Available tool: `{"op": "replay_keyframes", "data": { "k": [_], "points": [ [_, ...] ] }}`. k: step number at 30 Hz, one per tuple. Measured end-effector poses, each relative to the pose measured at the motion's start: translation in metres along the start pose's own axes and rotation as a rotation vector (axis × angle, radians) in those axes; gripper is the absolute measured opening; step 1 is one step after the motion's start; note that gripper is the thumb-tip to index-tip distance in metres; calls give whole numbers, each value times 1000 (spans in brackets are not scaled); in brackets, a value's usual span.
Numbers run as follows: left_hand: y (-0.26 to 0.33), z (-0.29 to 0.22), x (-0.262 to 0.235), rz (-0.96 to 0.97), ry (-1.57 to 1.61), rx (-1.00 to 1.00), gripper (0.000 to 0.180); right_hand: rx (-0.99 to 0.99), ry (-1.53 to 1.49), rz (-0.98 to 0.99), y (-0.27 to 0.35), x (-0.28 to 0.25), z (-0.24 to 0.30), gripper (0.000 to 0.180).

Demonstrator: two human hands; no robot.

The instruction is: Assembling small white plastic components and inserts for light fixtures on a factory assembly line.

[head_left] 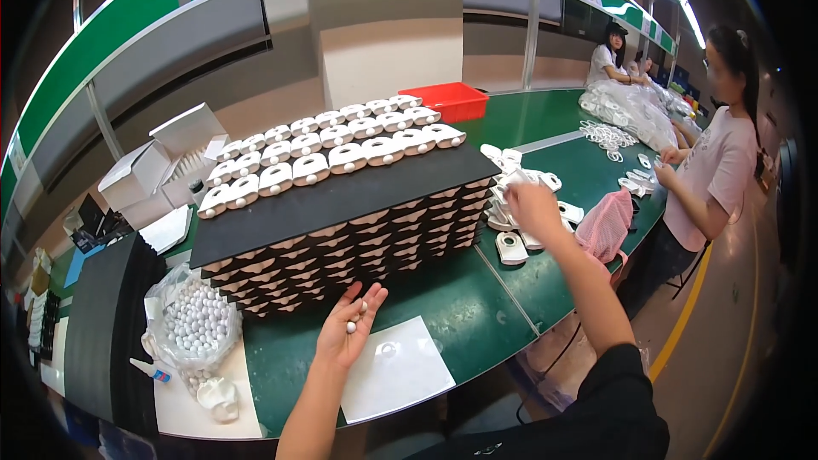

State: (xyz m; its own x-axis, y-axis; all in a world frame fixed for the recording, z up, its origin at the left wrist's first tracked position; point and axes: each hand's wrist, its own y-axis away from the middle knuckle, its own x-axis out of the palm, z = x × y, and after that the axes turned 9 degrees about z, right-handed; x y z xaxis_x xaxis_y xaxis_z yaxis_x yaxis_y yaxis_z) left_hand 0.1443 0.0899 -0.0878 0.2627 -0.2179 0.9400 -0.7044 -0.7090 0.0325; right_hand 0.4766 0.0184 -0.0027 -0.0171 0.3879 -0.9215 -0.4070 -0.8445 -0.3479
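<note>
My left hand (339, 342) is turned palm up in front of the stack, fingers loosely curled. It holds a few small white balls (351, 327). Over on the right, my right hand (535, 207) reaches into a loose heap of white plastic parts (511, 249), each rounded with a hole. Its fingertips are blurred among the parts, so whether they grip one is unclear. Between and beyond my hands stands a tall stack of black boards (358, 203) layered with similar parts. On its top board, rows of white parts (311, 168) each carry a white ball.
A plastic bag of white balls (200, 315) lies left, by a small glue bottle (150, 370) and piled black sheets (111, 332). White paper (399, 370) lies before me. Behind are a red bin (447, 102) and white box (141, 172). A co-worker (711, 153) stands right, near a pink mesh bag (605, 226).
</note>
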Motion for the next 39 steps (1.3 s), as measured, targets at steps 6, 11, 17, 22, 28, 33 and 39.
{"op": "replay_keyframes", "data": {
  "k": [6,11,17,22,28,33,39],
  "points": [
    [-2,4,-10,-122,-166,-143,28,-104,75,23,125,40,-9,21],
    [9,-6,-20,69,-158,-99,29,0,-79,155,159,21,-9,25],
    [8,-1,-1,73,-243,-50,21,-51,-119,370,145,-17,-15,38],
    [7,-7,-2,46,-315,-6,15,-309,-4,576,123,-29,20,23],
    [7,-9,-1,25,-391,2,13,-299,-814,513,134,14,100,10],
    [4,-6,-7,50,-353,-18,22,-158,-1323,620,153,72,132,13],
    [6,-7,-7,35,-392,-13,24,-191,-1336,608,156,90,140,15]
  ]
}}
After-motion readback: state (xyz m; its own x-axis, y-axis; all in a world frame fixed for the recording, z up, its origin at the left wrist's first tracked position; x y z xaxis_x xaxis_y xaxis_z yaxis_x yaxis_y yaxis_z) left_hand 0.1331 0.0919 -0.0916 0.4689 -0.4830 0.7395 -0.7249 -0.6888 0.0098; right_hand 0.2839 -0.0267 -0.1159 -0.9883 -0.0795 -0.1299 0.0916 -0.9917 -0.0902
